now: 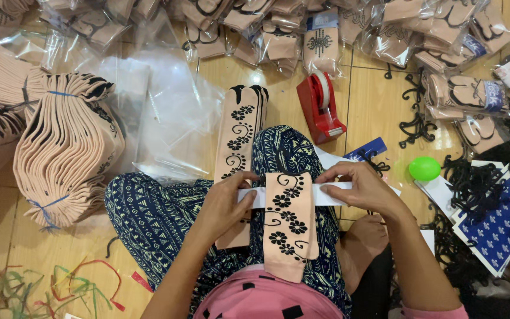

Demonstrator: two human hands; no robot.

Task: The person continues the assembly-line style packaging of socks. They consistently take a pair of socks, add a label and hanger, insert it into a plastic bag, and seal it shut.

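Note:
A folded peach sock with black flower print lies on my lap over a white paper band that runs across under it. My left hand pinches the band's left end beside the sock. My right hand holds the band's right end flat. Another peach sock with the same print lies stretched over my knee, toes pointing away.
A red tape dispenser stands on the wooden floor ahead. Bundled sock stacks sit left, clear plastic bags beside them, packed socks along the top. A green ball, black hangers and blue cards lie right.

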